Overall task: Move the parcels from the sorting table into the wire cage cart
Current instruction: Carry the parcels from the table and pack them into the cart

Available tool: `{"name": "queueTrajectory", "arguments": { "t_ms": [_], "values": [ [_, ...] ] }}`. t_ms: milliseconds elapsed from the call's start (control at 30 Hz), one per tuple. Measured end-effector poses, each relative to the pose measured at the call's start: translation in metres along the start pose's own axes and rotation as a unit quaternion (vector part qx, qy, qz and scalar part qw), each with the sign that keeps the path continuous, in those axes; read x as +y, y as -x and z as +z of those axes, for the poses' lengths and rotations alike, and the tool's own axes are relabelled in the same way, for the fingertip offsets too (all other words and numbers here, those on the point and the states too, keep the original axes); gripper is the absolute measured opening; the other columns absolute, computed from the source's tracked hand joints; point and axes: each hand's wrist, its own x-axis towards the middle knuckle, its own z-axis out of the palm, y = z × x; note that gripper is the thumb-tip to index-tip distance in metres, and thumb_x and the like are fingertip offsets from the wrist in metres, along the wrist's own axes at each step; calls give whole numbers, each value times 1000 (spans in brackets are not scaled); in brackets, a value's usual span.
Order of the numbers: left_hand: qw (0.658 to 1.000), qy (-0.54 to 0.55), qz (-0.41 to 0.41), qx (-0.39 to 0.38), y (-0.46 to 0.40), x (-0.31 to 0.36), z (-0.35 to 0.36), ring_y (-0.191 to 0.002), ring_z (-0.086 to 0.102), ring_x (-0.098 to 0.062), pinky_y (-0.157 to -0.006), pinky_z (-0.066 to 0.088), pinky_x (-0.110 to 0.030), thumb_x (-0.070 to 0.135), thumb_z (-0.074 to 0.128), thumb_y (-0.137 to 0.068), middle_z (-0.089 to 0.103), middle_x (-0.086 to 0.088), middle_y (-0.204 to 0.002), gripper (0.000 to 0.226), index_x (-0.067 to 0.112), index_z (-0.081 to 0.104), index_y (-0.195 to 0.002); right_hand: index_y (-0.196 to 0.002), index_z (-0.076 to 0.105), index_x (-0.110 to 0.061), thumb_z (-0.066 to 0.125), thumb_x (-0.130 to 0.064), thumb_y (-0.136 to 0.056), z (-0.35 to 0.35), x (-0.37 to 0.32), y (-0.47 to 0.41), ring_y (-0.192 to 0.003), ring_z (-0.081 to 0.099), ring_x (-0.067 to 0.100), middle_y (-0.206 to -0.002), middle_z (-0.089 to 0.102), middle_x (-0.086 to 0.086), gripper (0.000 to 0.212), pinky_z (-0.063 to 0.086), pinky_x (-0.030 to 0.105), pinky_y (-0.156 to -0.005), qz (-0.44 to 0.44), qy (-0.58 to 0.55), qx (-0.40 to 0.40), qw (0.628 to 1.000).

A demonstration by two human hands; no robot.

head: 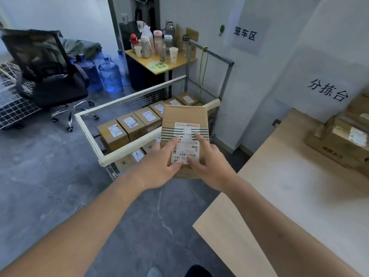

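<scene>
A flat brown cardboard parcel (184, 118) with a white shipping label and black stripes is held in the air over the near right corner of the wire cage cart (89, 132). My left hand (159, 166) grips its near left edge and my right hand (209, 162) its near right edge, thumbs and fingers lying on the label. Inside the cart stand several labelled brown parcels (127, 126) in rows. More parcels (343, 136) are piled at the far right of the pale wooden sorting table (289, 196).
A black office chair (50, 72) and a white wire basket (10, 100) stand left of the cart. Blue water jugs (109, 74) sit behind it. A small table with bottles and cups (159, 50) is at the back. The grey floor lies between me and the cart.
</scene>
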Motion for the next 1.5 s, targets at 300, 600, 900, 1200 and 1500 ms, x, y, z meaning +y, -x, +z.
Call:
{"name": "queueTrajectory", "arguments": {
  "t_ms": [300, 600, 900, 1200, 1500],
  "values": [
    [999, 8, -47, -18, -54, -61, -38, -125, 51, -23, -107, 47, -43, 56, 54, -100, 37, -2, -142, 78, 49, 5, -161, -160, 9, -51, 59, -53, -97, 33, -22, -93, -104, 60, 13, -138, 44, -2, 80, 59, 41, -90, -5, -14, -35, 999],
    [995, 15, -99, -30, -138, -97, -62, -112, 54, -17, -97, 48, -33, 51, 56, -101, 40, 0, -132, 77, 46, 9, -162, -162, 8, -47, 58, -52, -100, 54, -12, -201, -107, 52, 14, -144, 43, 2, 80, 46, 29, -86, -8, -35, -86, 996],
    [991, 47, -122, -26, -219, -139, -90, -124, 48, -18, -92, 39, -22, 42, 59, -102, 30, -4, -150, 73, 41, 18, -163, -162, 10, -46, 59, -51, -99, 69, -20, -300, -112, 54, 15, -148, 45, 2, 80, 52, 34, -92, -9, -14, -101, 995],
    [990, 60, -111, -65, -315, -225, -123, -125, 45, -19, -98, 40, -29, 44, 60, -101, 21, -1, -159, 73, 40, 19, -162, -162, 14, -43, 59, -50, -100, 119, -40, -397, -126, 51, 18, -151, 45, 3, 78, 48, 33, -96, 44, -20, -78, 996],
    [986, 73, -117, -95, -394, -288, -136, -139, 40, -22, -114, 38, -35, 51, 61, -98, 31, -1, -156, 74, 34, 27, -162, -161, 20, -41, 57, -50, -101, 147, -40, -478, -118, 47, 9, -151, 44, 1, 72, 47, 31, -94, 74, -22, -84, 993]
  ]
}}
